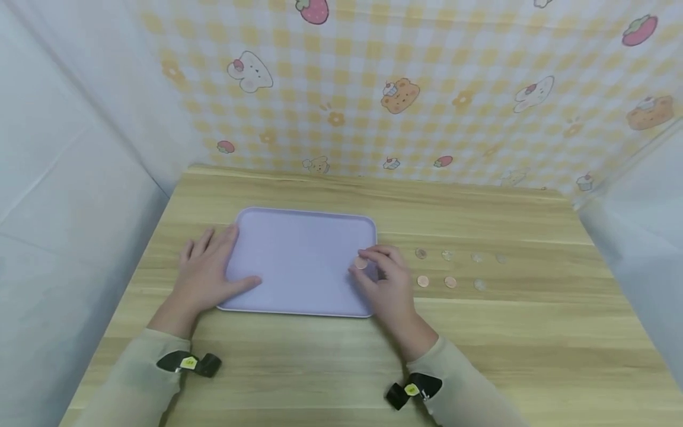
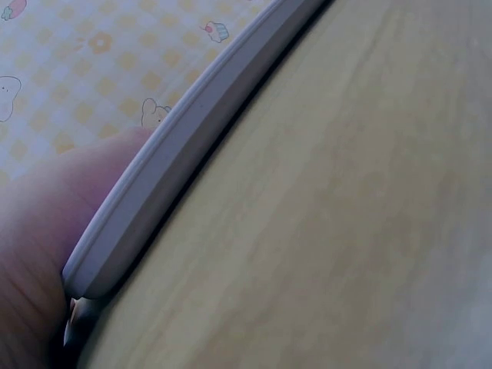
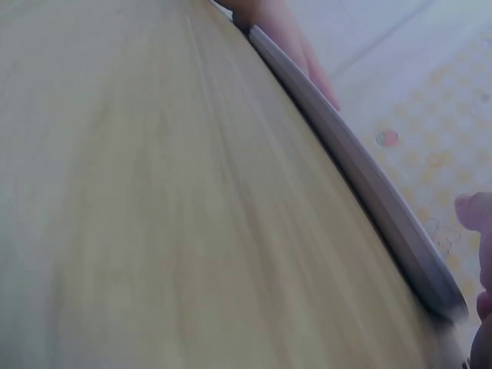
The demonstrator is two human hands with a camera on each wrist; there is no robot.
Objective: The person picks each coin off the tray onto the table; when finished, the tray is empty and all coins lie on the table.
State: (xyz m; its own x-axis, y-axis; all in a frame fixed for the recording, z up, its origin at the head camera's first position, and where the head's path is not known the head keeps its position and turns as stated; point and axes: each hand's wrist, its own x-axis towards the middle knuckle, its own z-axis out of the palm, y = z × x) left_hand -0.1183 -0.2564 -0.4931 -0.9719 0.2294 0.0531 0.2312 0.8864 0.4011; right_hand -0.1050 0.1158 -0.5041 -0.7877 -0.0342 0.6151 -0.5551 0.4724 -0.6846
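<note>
A lilac rectangular tray lies flat on the wooden table. My left hand rests at its left end, fingers spread and straight along the edge and the thumb reaching over the inside. Over the tray's right side, my right hand pinches a copper-coloured coin between thumb and fingertips. In the left wrist view, the tray's side wall slants up past part of the left hand. The right wrist view has the right fingertips above the tray's near corner, with the coin out of sight there.
Right of the tray, several coins lie in two rows on the table: copper ones nearer the tray and silvery ones farther right. A yellow checked cloth hangs behind the table, with pale walls at both sides.
</note>
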